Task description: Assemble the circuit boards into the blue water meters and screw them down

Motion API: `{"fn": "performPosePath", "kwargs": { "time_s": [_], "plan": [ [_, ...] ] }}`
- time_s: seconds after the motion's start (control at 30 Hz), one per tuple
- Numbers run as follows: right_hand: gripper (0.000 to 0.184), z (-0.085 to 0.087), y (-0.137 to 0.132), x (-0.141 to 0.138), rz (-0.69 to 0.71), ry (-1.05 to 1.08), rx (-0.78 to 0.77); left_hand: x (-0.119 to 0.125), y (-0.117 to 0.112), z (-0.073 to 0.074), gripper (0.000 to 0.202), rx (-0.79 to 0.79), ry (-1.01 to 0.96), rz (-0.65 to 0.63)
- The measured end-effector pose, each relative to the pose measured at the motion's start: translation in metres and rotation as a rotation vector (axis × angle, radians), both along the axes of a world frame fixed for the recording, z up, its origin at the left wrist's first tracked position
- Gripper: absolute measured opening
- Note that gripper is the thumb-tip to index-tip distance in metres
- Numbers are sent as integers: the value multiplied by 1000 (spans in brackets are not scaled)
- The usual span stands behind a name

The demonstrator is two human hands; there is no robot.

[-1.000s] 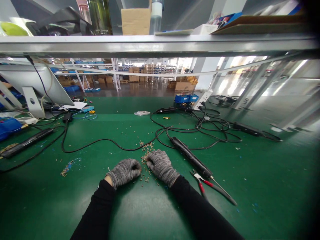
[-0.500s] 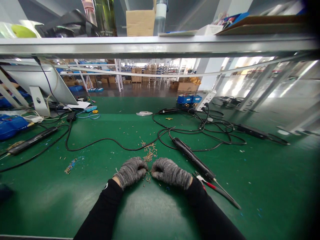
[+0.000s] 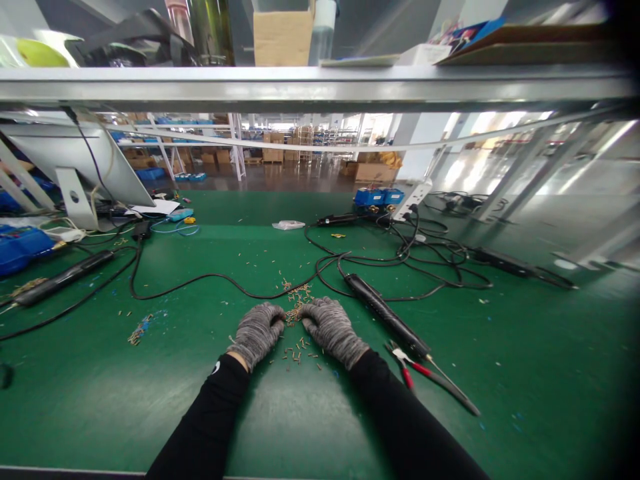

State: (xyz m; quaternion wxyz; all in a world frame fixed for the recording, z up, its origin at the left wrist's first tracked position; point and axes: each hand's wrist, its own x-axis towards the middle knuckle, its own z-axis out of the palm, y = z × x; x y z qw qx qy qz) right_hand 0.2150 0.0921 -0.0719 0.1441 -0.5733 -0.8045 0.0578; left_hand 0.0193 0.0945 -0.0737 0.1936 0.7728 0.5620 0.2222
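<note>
Both my hands wear grey knitted gloves and rest on the green mat (image 3: 150, 400). My left hand (image 3: 257, 331) is curled, its fingertips at the near edge of a heap of small brass pins (image 3: 296, 298). My right hand (image 3: 330, 328) is curled too, with its fingertips at the same heap from the right. The two hands nearly touch. What the fingers hold is too small to make out. More loose pins (image 3: 296, 352) lie scattered between my wrists.
A black electric screwdriver (image 3: 387, 319) and red-handled pliers (image 3: 423, 373) lie right of my right hand. Black cables (image 3: 200, 280) cross the mat. Another black tool (image 3: 60, 277) and a monitor stand (image 3: 75, 200) are at the left. A metal shelf (image 3: 320, 83) spans overhead.
Both hands slid forward from the near scattered pins to the edge of the heap. The view shifted slightly.
</note>
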Motion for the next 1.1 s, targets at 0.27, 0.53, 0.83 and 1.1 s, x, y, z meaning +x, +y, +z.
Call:
{"fn": "performPosePath", "kwargs": {
  "time_s": [0.27, 0.53, 0.83, 1.1],
  "plan": [
    [19, -2, 1, 4, -49, -58, 0, 0, 1, -4, 20, 10, 36, -5],
    [20, 4, 0, 3, -11, -91, -24, 4, 3, -6, 18, 45, 53, -29],
    [20, 3, 0, 3, -40, -102, -16, 7, 2, -2, 17, 40, 81, -39],
    [21, 3, -1, 3, -29, -94, -24, 11, 2, -2, 15, 22, 95, 9]
  ]
}}
